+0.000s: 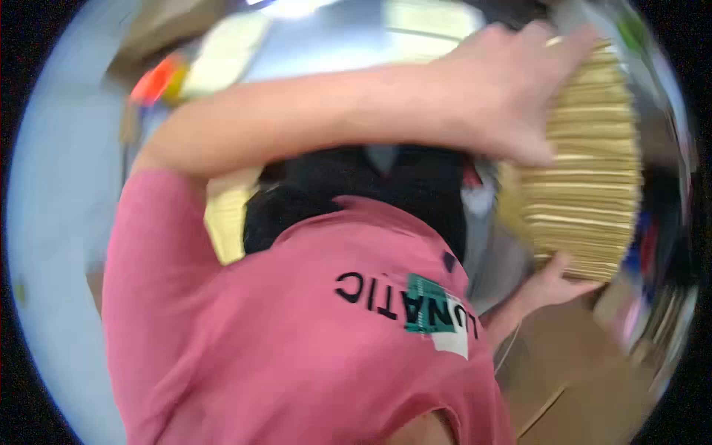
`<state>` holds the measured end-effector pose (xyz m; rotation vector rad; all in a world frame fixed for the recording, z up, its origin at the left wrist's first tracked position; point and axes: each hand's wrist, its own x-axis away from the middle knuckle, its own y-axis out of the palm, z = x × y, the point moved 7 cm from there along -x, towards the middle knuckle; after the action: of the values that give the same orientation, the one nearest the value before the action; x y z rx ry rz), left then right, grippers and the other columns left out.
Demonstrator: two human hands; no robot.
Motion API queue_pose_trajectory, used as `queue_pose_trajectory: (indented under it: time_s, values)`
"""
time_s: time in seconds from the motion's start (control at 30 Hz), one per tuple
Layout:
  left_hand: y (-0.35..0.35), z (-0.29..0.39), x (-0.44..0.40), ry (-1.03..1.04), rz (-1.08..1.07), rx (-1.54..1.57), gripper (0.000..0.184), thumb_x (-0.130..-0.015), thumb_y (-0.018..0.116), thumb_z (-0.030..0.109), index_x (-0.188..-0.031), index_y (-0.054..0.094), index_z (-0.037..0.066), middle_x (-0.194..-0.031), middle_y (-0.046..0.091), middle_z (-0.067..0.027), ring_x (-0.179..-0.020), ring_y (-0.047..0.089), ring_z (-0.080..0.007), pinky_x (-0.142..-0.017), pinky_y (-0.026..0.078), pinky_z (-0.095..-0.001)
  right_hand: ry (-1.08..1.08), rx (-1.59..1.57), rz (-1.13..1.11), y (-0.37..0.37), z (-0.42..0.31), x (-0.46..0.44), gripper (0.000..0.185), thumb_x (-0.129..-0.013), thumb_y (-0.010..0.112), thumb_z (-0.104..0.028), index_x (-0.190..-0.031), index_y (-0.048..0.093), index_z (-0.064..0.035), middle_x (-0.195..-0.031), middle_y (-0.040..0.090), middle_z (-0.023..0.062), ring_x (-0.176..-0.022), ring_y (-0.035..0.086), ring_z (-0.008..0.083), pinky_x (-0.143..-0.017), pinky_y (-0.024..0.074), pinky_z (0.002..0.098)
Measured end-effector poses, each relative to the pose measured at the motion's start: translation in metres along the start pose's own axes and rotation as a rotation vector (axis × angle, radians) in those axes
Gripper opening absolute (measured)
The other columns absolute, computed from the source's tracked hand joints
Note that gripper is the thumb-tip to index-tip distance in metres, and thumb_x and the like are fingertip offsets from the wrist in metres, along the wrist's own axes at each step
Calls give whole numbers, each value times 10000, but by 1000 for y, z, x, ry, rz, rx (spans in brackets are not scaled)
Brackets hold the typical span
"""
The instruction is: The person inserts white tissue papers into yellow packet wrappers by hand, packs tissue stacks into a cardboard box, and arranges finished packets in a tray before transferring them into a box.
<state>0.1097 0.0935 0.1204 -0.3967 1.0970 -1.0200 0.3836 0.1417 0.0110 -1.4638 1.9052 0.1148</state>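
A thick stack of gold-coloured layered pieces [586, 170] is held upright at the right side of the head view; motion blur hides what its layers are. My left arm reaches across my body, and my left hand [515, 93] is wrapped round the upper part of the stack. At the lower end of the stack, my right hand [556, 285] supports it, its fingers pressed against the bottom edge. The stack is between my two hands.
Brown cardboard [586, 371] lies at the lower right. Pale yellow pieces [430, 30] rest on a shiny surface [319, 48] at the top. An orange and yellow object [159, 80] is at the upper left. Blurred items line the far right.
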Motion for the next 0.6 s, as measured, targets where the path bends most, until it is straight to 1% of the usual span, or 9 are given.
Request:
queue_pose_trajectory:
  time_s: [0.03, 0.13, 0.2, 0.23, 0.3, 0.47, 0.5, 0.57, 0.6]
  values:
    - [-46, -12, 0, -143, -35, -103, 954, -618, 730, 267, -1397, 255, -13, -981, 609, -275, -843, 647, -420, -745, 542, -480, -120, -187, -69, 43, -30, -26, 727, -770, 647, -71, -1404, 323, 73, -1347, 464, 228, -1203, 487, 311, -1048, 372, 408]
    - [-193, -26, 50, -265, 368, -397, 932, -674, 619, 112, -1431, 123, -112, -942, 580, -297, -820, 636, -369, -718, 580, -480, -324, -452, -238, 156, -143, -50, 679, -777, 668, -95, -1364, 365, 66, -1327, 480, 228, -1162, 506, 296, -997, 418, 400]
    - [-244, -30, 112, -822, 11, -130, 966, -661, 631, 169, -1428, 119, -119, -949, 564, -266, -812, 623, -336, -783, 566, -443, -455, -627, -412, 208, -224, -26, 665, -768, 709, -96, -1330, 388, 57, -1293, 499, 213, -1143, 517, 291, -986, 428, 388]
    - [-267, -9, 144, -926, 159, -107, 983, -655, 639, 164, -1431, 107, -122, -974, 569, -272, -824, 627, -332, -793, 566, -431, -544, -680, -479, 226, -264, -6, 665, -759, 733, -94, -1313, 395, 54, -1275, 509, 204, -1136, 523, 292, -984, 432, 382]
    - [-291, 31, 206, -1028, 360, -119, 1000, -649, 647, 159, -1433, 95, -124, -999, 574, -279, -835, 632, -328, -803, 566, -419, -502, -1277, -742, 234, -334, 59, 644, -751, 754, -82, -1276, 406, 53, -1248, 510, 190, -1129, 524, 295, -997, 421, 379]
    - [-321, 85, 431, -1114, 1044, -965, 979, -716, 647, 202, -1506, 94, 29, -1393, 425, -269, -1263, 501, -292, -1039, 428, -474, -778, -1277, -1062, 222, -448, 257, 939, -664, 796, -195, -1397, 267, 57, -1293, 438, 225, -1222, 444, 338, -1049, 368, 438]
    - [-311, 93, 465, -1129, 1071, -971, 979, -716, 647, 202, -1506, 94, 29, -1393, 425, -269, -1263, 501, -292, -1039, 428, -474, -842, -1294, -1126, 212, -460, 288, 1013, -639, 804, -237, -1420, 233, 61, -1301, 428, 241, -1234, 434, 366, -1055, 362, 453]
    - [-285, 106, 545, -1514, 1243, -982, 1030, -637, 715, 228, -1457, 144, -23, -1049, 615, -250, -887, 656, -362, -770, 550, -457, -967, -1207, -1136, 201, -468, 349, 1052, -620, 790, -282, -1430, 216, 66, -1294, 424, 267, -1231, 430, 408, -1046, 374, 466]
    - [-273, 106, 567, -1516, 1267, -980, 1030, -637, 715, 228, -1457, 144, -23, -1049, 615, -250, -887, 656, -362, -770, 550, -457, -998, -1207, -1244, 203, -470, 383, 1062, -623, 780, -301, -1435, 202, 66, -1301, 419, 273, -1236, 426, 412, -1041, 382, 466]
